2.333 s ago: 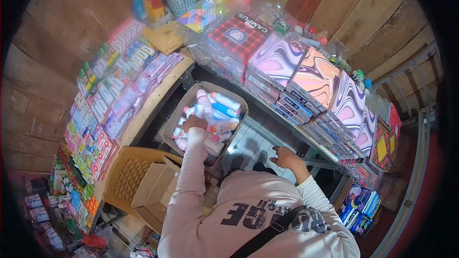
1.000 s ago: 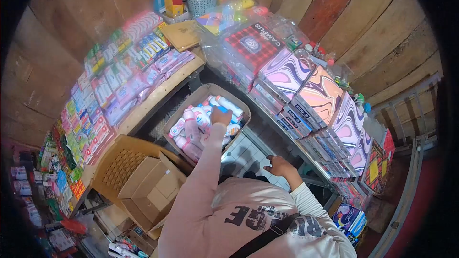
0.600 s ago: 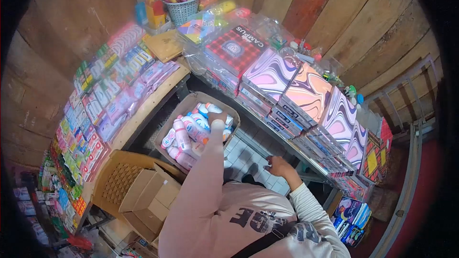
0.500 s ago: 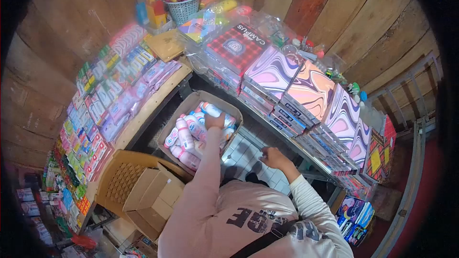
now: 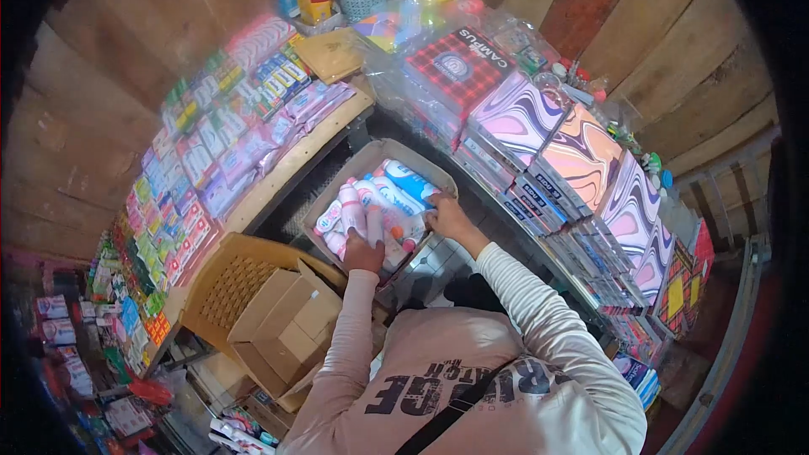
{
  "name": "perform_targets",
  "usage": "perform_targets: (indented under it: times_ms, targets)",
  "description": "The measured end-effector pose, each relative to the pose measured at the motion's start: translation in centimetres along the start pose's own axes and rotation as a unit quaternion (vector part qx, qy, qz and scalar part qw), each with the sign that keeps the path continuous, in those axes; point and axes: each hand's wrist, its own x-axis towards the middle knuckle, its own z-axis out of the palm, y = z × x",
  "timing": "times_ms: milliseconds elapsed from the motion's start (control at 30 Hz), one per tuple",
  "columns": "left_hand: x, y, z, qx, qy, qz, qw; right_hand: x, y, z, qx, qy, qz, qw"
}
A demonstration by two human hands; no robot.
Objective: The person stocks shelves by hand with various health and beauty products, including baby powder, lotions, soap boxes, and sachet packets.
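Note:
An open cardboard box (image 5: 323,183) stands low in the gap between the two display counters. It holds several white-and-pink bottles (image 5: 330,217) and a larger blue-and-white bottle (image 5: 408,181) along its far right side. At the near left of the box, my left hand (image 5: 364,254) is closed around the lower end of a pink bottle (image 5: 352,209), which tilts among the others. My right hand (image 5: 448,217) is at the right wall of the box, its fingers curled over the rim close to the blue-and-white bottle; the fingertips are partly hidden.
On the left, a wooden counter (image 5: 291,156) carries rows of small packets. Stacked patterned notebooks (image 5: 518,118) line the right counter. A tan woven plastic chair (image 5: 221,274) holds an empty cardboard carton (image 5: 291,320). Tiled floor shows beside my feet.
My left hand has drawn back toward the near side of the box and now grips a pink bottle. My right hand has moved up to the box's right rim. The view has shifted.

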Motion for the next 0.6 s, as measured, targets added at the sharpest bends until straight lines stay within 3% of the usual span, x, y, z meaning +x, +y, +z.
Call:
perform_targets:
  times_ms: [100, 300, 433, 533, 600]
  targets:
    - [0.1, 1.4, -1.0, 0.014, -0.096, -0.039, 0.995, 1.4, 0.4, 0.4, -0.037, -0.036, 0.017, 0.999]
    - [-0.3, 1.0, 1.7, 0.064, -0.130, 0.006, 0.989, 4.6, 2.5, 1.8, -0.138, -0.127, 0.064, 0.980]
    - [-0.9, 1.8, 1.3, 0.044, -0.130, -0.047, 0.989, 6.1, 6.5, 6.4, -0.237, -0.121, 0.061, 0.962]
    - [-1.7, 2.3, -1.1, 0.010, -0.104, -0.086, 0.991, 7.5, 7.1, 6.7, -0.240, -0.226, 0.065, 0.942]
    - [-2.5, 2.1, -2.3, 0.020, -0.078, -0.106, 0.991, 8.3, 7.0, 7.2, -0.240, -0.189, 0.053, 0.951]
